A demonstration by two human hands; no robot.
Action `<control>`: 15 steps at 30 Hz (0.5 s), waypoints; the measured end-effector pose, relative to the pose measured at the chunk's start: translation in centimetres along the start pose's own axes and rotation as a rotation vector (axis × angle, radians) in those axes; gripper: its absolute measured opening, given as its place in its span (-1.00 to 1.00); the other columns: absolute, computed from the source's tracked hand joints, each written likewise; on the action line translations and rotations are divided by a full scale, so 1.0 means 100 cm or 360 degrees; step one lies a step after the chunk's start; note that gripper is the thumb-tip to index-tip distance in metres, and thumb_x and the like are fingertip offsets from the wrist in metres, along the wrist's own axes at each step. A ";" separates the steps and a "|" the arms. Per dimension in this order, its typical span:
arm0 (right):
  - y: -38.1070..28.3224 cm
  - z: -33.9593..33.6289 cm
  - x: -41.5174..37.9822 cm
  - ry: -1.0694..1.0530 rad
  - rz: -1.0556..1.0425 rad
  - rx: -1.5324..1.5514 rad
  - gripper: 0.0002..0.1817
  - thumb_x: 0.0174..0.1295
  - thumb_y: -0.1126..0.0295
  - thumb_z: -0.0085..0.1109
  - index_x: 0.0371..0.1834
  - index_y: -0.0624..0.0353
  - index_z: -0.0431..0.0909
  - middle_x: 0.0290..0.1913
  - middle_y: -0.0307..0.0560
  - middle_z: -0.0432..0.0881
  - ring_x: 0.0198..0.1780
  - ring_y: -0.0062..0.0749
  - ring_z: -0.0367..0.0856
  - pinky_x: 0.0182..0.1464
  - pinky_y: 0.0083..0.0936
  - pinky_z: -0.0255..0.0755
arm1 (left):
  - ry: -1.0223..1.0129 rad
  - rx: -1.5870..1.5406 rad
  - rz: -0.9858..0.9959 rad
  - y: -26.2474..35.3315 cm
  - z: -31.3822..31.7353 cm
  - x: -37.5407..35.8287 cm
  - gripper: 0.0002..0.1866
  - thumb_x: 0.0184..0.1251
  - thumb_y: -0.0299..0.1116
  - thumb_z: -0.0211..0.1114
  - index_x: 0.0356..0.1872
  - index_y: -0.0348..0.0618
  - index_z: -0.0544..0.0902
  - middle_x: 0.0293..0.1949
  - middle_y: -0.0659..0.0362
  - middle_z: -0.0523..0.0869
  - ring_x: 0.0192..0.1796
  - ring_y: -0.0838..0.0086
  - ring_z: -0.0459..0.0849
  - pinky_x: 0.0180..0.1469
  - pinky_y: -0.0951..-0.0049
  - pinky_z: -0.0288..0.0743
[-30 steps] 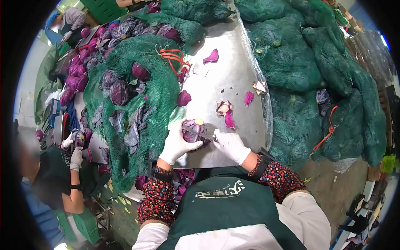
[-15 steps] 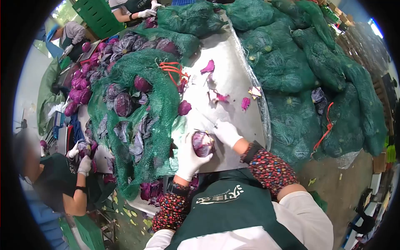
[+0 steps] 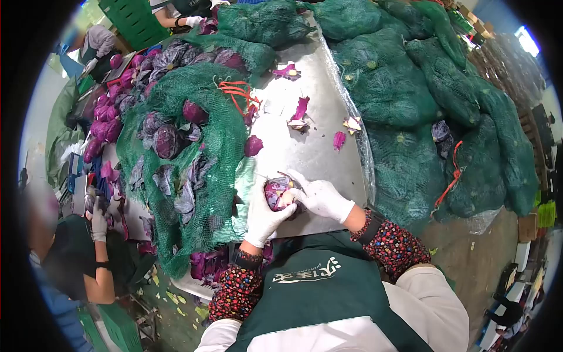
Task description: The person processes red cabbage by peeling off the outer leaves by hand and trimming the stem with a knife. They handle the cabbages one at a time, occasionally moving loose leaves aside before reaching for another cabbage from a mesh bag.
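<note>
My left hand (image 3: 264, 216), in a white glove, is closed around the left side of a trimmed red cabbage (image 3: 274, 191) close to my apron. My right hand (image 3: 324, 200), also gloved, grips the cabbage from the right, with its thumb against the pale cut part and its fingers over the top. Whether a knife is in the right hand cannot be made out. The cabbage is above the near end of a metal table (image 3: 343, 176). Beyond it lie purple leaf scraps (image 3: 301, 108) and a pale trimmed piece (image 3: 352, 124).
An opened green net bag (image 3: 226, 141) with red cabbages (image 3: 169, 142) and loose leaves lies left. Full net bags (image 3: 375, 82) are piled right. A co-worker's gloved hand (image 3: 98, 226) works at the left; others are at the back. Cabbage leaves (image 3: 208, 267) sit below the table's left edge.
My right hand has come from beside the cabbage onto it, and the thin blade-like thing at its fingers no longer shows clearly. Leaf scraps farther up the table lie differently.
</note>
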State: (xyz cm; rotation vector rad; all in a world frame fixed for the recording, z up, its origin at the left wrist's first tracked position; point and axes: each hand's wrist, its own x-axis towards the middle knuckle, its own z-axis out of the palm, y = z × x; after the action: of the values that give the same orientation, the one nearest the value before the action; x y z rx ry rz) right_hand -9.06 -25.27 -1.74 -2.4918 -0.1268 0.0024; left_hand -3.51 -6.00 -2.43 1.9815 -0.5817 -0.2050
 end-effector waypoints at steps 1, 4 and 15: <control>-0.005 -0.006 0.003 -0.0242 0.0200 -0.0053 -0.51 0.50 0.10 -0.18 0.41 0.04 0.24 -0.15 0.23 0.69 -0.25 0.17 0.69 -0.14 -0.02 0.55 | -0.0009 -0.0007 0.0005 -0.004 0.002 -0.002 -0.07 -0.17 -0.21 0.62 0.30 -0.25 0.34 0.12 -0.08 0.55 0.20 0.16 0.53 0.32 0.23 0.36; 0.006 -0.009 0.014 -0.0196 -0.0010 -0.0150 -0.57 0.46 0.25 -0.16 0.33 0.13 0.35 0.10 0.12 0.57 -0.15 0.07 0.67 -0.10 -0.11 0.57 | -0.0201 -0.0408 0.0000 0.012 -0.003 0.009 -0.04 -0.17 -0.24 0.60 0.34 -0.31 0.33 0.14 -0.08 0.55 0.21 0.20 0.54 0.31 0.27 0.39; 0.079 0.025 0.044 0.0042 0.0415 -0.0308 -0.61 0.47 -0.01 -0.21 0.05 0.00 0.45 -0.29 0.19 0.71 -0.20 0.15 0.69 -0.13 -0.03 0.55 | -0.0094 0.0023 0.0040 -0.006 -0.016 -0.047 0.12 -0.26 -0.19 0.67 0.43 -0.26 0.25 0.32 -0.10 0.35 0.41 0.06 0.30 0.47 0.14 0.15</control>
State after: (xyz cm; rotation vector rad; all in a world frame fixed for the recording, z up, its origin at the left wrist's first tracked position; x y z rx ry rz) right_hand -4.05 -29.56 -8.37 -2.6827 0.2195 0.0689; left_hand -6.78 -2.23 -2.67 1.9866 -0.6473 -0.2447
